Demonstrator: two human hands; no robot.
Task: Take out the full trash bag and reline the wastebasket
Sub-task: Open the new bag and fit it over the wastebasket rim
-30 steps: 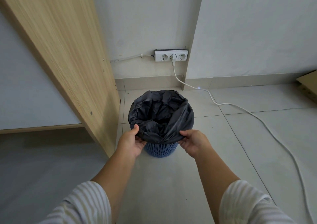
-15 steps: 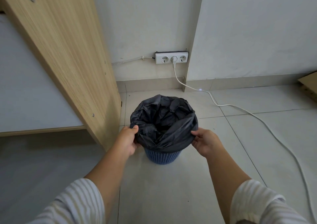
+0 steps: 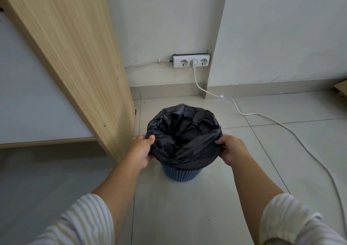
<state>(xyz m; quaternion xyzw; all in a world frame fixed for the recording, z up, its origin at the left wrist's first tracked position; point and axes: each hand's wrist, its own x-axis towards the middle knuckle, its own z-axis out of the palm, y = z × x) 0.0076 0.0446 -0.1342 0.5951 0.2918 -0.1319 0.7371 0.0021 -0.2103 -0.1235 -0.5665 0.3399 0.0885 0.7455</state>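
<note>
Black trash bag [image 3: 187,150] rim gripped by your left hand [image 3: 140,150] and right hand [image 3: 231,149]; open tile floor [image 3: 272,147] lower right.

A: Item: location. Type?
B: Indoor room, home or small office; cannot tell which.
A: Evidence at floor level?
B: Pale tiled floor [image 3: 187,216], tile skirting [image 3: 169,89], white plastered wall [image 3: 281,28] with a projecting corner.
A: Fittings?
B: Three-way socket strip [image 3: 191,61] fixed low on the wall, one white cord [image 3: 252,114] plugged in, trailing over the tiles.
A: Furniture?
B: Wood-laminate panel [image 3: 75,56] with screw heads, beside a small blue basket [image 3: 181,174] lined with a black bag [image 3: 187,154].
</note>
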